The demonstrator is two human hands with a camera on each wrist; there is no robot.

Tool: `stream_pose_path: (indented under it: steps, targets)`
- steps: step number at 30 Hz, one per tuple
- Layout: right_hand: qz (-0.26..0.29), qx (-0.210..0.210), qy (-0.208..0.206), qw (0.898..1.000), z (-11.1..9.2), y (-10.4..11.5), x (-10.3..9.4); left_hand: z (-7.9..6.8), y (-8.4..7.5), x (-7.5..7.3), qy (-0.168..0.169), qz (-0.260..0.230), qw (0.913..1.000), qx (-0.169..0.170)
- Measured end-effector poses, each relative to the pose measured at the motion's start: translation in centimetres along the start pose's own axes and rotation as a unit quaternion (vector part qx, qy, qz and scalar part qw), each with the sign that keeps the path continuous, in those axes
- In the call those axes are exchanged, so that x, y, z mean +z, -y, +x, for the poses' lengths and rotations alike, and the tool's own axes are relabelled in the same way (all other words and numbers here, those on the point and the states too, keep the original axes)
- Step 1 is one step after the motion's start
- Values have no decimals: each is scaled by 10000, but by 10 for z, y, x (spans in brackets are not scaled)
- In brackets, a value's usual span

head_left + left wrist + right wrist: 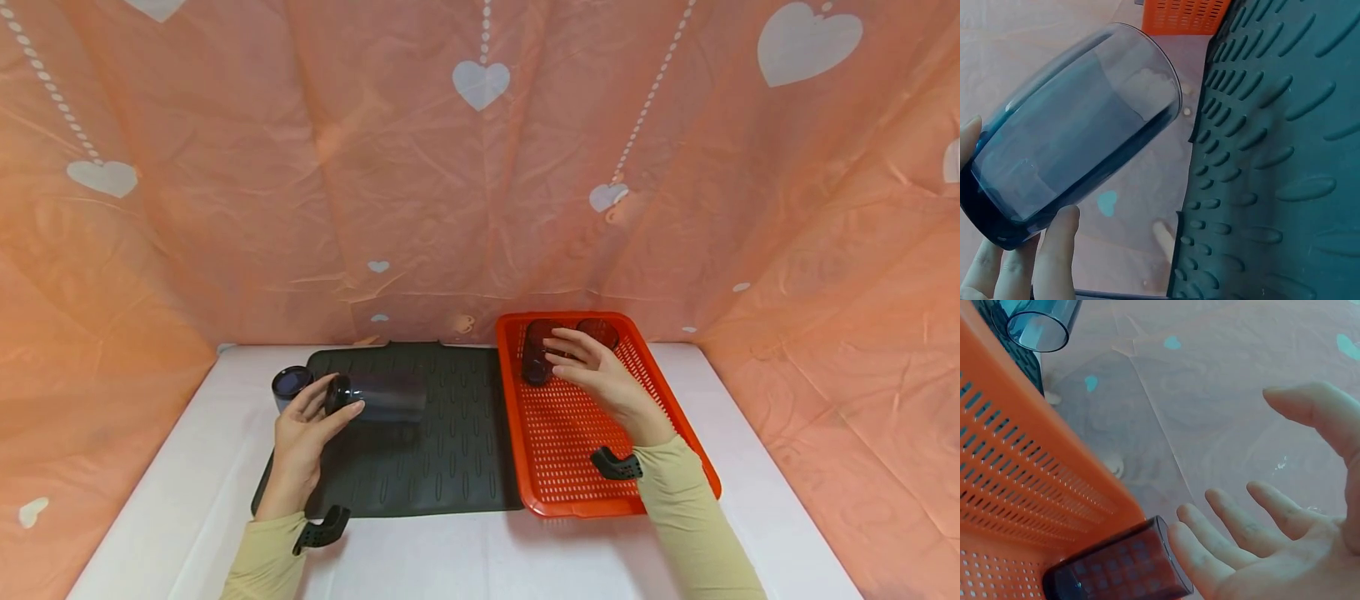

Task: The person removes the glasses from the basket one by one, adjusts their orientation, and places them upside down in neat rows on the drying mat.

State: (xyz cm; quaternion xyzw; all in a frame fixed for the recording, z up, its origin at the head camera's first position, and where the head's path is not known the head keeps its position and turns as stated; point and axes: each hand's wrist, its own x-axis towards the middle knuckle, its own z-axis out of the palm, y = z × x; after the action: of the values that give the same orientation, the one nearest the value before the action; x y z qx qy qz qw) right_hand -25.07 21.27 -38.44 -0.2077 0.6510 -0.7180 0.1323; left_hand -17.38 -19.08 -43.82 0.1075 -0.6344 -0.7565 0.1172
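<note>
A blue-tinted drinking glass [390,397] lies sideways in the air above the dark ribbed mat [450,475], its mouth pointing right. My left hand [300,437] grips it by the thick base, thumb on one side and fingers on the other; the left wrist view shows the glass [1079,131] is see-through and holds nothing. Over the orange-red basket [528,496] hovers my right hand [603,383], fingers spread and holding nothing. Beneath and beyond its fingers, a dark tinted glass [535,367] leans inside the basket, and another glass [600,331] is at the far right corner, partly hidden.
Another blue glass [291,382] stands at the mat's far left corner, partly behind my left hand. The perforated basket touches the mat's right edge. A white table [420,558] lies under both, with a peach curtain [420,208] behind and at the sides.
</note>
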Motion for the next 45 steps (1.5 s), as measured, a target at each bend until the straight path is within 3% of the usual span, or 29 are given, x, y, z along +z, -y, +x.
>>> stream_pose_path:
  steps: [11,20,30,45]
  targets:
    - [-107,62,-242,9996,-8,4,-13,2,0,-2,-154,537,9976,418]
    - [13,-15,-303,9995,-14,5,-24,0,-5,-4,-308,1211,9904,593]
    - [-121,-205,-387,9990,-22,5,-36,2,-4,-6,-519,1353,9843,1005]
    - [84,-105,-557,9984,-28,7,-47,2,-6,-11,-669,1735,9753,1191]
